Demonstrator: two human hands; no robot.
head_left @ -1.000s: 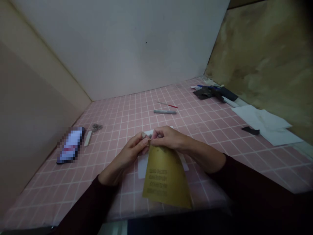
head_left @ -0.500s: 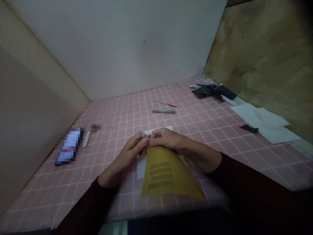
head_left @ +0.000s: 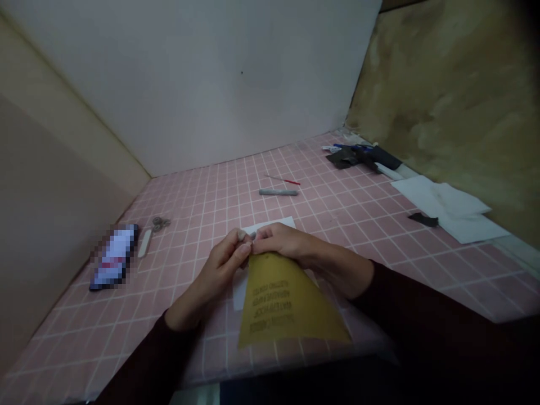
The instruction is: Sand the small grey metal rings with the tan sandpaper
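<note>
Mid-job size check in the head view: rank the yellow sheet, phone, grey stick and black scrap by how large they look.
Largest to smallest:
1. Yellow sheet
2. Phone
3. Grey stick and black scrap, unranked: the stick looks longer, but their areas look alike.

Around my remote view's centre I count two hands, one left hand (head_left: 225,254) and one right hand (head_left: 279,242), and one white sheet (head_left: 239,295). From them: at five o'clock, one yellow sheet (head_left: 291,312); at nine, one phone (head_left: 115,257), one white strip (head_left: 144,243) and one grey looped item (head_left: 158,224); at one, one grey rod (head_left: 278,192) and one red-ended tool (head_left: 292,182); at three, one black scrap (head_left: 424,219).
</note>
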